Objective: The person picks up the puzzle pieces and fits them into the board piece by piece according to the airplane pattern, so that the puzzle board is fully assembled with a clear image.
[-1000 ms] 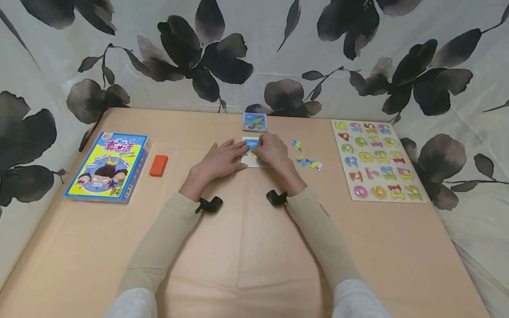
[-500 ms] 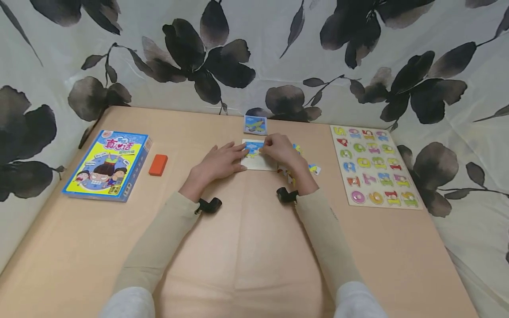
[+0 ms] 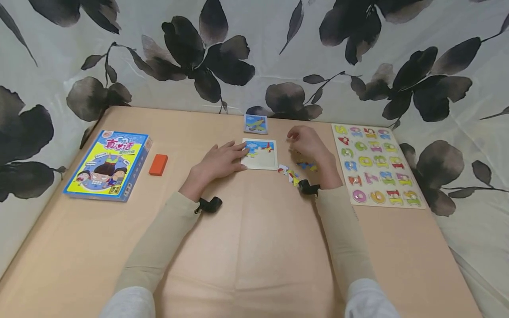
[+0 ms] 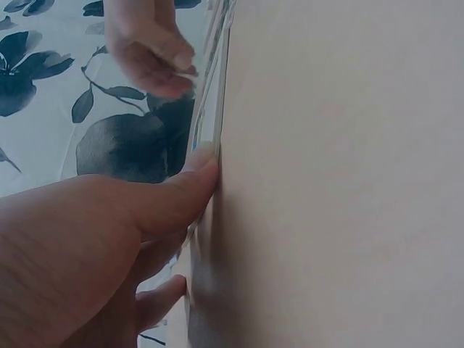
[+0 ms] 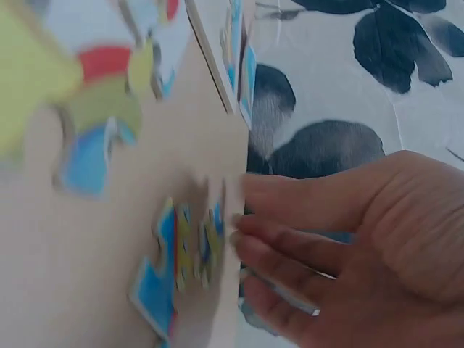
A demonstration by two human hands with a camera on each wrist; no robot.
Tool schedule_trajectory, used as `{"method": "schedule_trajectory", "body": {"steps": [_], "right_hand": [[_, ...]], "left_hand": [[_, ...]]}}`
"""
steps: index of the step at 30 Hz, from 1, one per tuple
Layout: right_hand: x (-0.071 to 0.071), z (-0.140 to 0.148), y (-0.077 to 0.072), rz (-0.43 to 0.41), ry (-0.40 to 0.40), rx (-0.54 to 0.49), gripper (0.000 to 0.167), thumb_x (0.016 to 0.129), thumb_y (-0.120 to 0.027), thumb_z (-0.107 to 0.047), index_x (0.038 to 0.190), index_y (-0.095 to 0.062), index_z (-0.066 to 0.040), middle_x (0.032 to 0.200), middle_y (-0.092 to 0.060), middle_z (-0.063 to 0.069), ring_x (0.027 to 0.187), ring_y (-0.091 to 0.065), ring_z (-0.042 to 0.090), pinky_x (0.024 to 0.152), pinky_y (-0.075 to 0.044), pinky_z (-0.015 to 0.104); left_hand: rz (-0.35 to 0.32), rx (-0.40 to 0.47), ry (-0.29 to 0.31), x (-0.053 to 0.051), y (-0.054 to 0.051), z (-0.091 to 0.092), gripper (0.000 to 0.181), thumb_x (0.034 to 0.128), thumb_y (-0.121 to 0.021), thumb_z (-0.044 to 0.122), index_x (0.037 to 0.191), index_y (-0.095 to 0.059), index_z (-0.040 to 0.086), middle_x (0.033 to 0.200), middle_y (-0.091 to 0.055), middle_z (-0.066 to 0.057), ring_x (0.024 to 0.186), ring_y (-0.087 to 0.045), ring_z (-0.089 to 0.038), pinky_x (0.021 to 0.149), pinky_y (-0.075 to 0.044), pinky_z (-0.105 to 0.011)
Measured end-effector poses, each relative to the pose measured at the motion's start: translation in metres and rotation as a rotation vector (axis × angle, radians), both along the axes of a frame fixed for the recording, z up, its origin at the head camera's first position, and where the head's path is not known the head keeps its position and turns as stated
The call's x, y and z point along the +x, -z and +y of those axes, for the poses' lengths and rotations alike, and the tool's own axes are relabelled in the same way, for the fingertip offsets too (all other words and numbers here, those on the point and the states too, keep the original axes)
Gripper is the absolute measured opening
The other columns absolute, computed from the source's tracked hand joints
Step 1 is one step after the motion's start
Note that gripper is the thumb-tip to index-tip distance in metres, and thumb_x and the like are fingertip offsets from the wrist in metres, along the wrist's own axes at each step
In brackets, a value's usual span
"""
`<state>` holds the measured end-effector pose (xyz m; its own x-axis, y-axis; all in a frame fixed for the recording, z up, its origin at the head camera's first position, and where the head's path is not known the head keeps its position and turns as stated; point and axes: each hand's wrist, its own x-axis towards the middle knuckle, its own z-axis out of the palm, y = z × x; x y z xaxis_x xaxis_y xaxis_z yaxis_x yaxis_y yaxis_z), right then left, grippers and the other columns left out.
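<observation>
My left hand point(image 3: 220, 162) lies flat with spread fingers, its fingertips on the left side of a white puzzle tray point(image 3: 267, 163). Blue, yellow and red pieces fill the tray's upper part. In the left wrist view, the thumb of that hand point(image 4: 94, 232) presses the tray's edge. My right hand point(image 3: 312, 143) hovers to the right of the tray over loose puzzle pieces point(image 3: 306, 166), fingers loosely bent. The right wrist view has this hand point(image 5: 362, 239) beside several pieces point(image 5: 154, 286), thumb and fingertips apart with nothing visibly held. More pieces point(image 3: 289, 174) lie by the tray's lower right corner.
Behind the tray is a small picture card or stack point(image 3: 256, 124) with an airplane. A blue and yellow box point(image 3: 107, 167) and an orange block point(image 3: 158, 165) lie at left. A sheet of colourful number figures point(image 3: 375, 165) lies at right; a floral cloth hangs behind.
My right hand has left the tray and moved right to the loose pieces, uncovering a red piece at the tray's upper right. My left hand has stayed on the tray.
</observation>
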<state>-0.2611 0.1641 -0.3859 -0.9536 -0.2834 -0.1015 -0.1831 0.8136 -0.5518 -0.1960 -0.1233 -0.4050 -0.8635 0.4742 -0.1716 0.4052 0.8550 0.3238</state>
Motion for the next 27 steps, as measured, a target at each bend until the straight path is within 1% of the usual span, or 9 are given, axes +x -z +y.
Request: {"method": "schedule_trajectory", "body": {"steps": [2, 4, 6, 8, 13, 15, 22, 27], "right_hand": [[-0.001, 0.006, 0.0, -0.033, -0.012, 0.052, 0.037, 0.084, -0.065, 0.001, 0.12, -0.066, -0.004, 0.121, -0.059, 0.017, 0.106, -0.051, 0.031, 0.097, -0.048, 0.047], [0.0, 0.01, 0.0, -0.06, -0.023, 0.104, 0.043, 0.08, -0.067, 0.002, 0.122, -0.066, -0.005, 0.123, -0.055, 0.017, 0.107, -0.049, 0.032, 0.097, -0.048, 0.047], [0.0, 0.013, 0.002, -0.082, -0.025, 0.135, 0.045, 0.079, -0.065, 0.002, 0.123, -0.066, -0.006, 0.124, -0.053, 0.017, 0.107, -0.047, 0.032, 0.096, -0.049, 0.045], [0.001, 0.014, 0.003, -0.105, -0.017, 0.142, 0.046, 0.079, -0.065, 0.002, 0.124, -0.065, -0.007, 0.125, -0.051, 0.017, 0.108, -0.046, 0.032, 0.092, -0.051, 0.044], [0.002, 0.017, 0.004, -0.164, 0.048, 0.077, 0.04, 0.084, -0.067, 0.0, 0.122, -0.062, -0.009, 0.131, -0.053, 0.016, 0.11, -0.049, 0.031, 0.084, -0.055, 0.039], [0.002, 0.018, 0.005, -0.173, 0.059, 0.056, 0.039, 0.084, -0.067, -0.001, 0.122, -0.061, -0.009, 0.131, -0.054, 0.017, 0.109, -0.05, 0.032, 0.081, -0.055, 0.037], [0.002, 0.019, 0.007, -0.174, 0.075, -0.009, 0.037, 0.084, -0.068, 0.001, 0.119, -0.061, -0.008, 0.123, -0.054, 0.016, 0.105, -0.049, 0.031, 0.078, -0.052, 0.035], [0.002, 0.021, 0.007, -0.158, 0.095, -0.095, 0.028, 0.088, -0.06, 0.004, 0.113, -0.064, -0.006, 0.112, -0.055, 0.015, 0.098, -0.049, 0.029, 0.076, -0.047, 0.034]], "left_hand": [[-0.008, 0.013, -0.002, 0.0, 0.0, 0.0, 0.065, 0.0984, -0.057, 0.046, 0.155, -0.035, 0.023, 0.166, -0.024, 0.004, 0.155, -0.017, -0.033, 0.118, -0.016, -0.069], [-0.024, 0.033, -0.002, 0.0, 0.0, 0.001, 0.066, 0.0986, -0.058, 0.045, 0.156, -0.034, 0.023, 0.166, -0.023, 0.003, 0.155, -0.015, -0.034, 0.118, -0.013, -0.071], [-0.037, 0.049, 0.0, 0.0, 0.001, 0.001, 0.066, 0.0987, -0.058, 0.043, 0.156, -0.033, 0.022, 0.166, -0.022, 0.003, 0.155, -0.014, -0.035, 0.117, -0.012, -0.073], [-0.044, 0.056, 0.0, 0.0, 0.001, 0.001, 0.066, 0.0988, -0.058, 0.043, 0.156, -0.033, 0.022, 0.167, -0.021, 0.003, 0.155, -0.013, -0.035, 0.116, -0.011, -0.074], [-0.037, 0.057, 0.001, 0.0, 0.001, 0.0, 0.066, 0.0987, -0.058, 0.043, 0.156, -0.033, 0.022, 0.167, -0.022, 0.002, 0.155, -0.014, -0.035, 0.116, -0.011, -0.074], [-0.04, 0.059, 0.001, 0.0, 0.0, -0.001, 0.066, 0.0986, -0.059, 0.042, 0.156, -0.033, 0.021, 0.167, -0.022, 0.002, 0.155, -0.014, -0.036, 0.115, -0.011, -0.075], [-0.043, 0.062, 0.007, 0.0, -0.001, -0.001, 0.066, 0.0987, -0.059, 0.041, 0.156, -0.033, 0.02, 0.167, -0.022, 0.0, 0.155, -0.014, -0.037, 0.114, -0.01, -0.076], [-0.046, 0.07, 0.002, 0.0, 0.0, -0.001, 0.066, 0.0987, -0.059, 0.042, 0.156, -0.033, 0.021, 0.167, -0.022, 0.001, 0.155, -0.013, -0.036, 0.115, -0.01, -0.075]]}}
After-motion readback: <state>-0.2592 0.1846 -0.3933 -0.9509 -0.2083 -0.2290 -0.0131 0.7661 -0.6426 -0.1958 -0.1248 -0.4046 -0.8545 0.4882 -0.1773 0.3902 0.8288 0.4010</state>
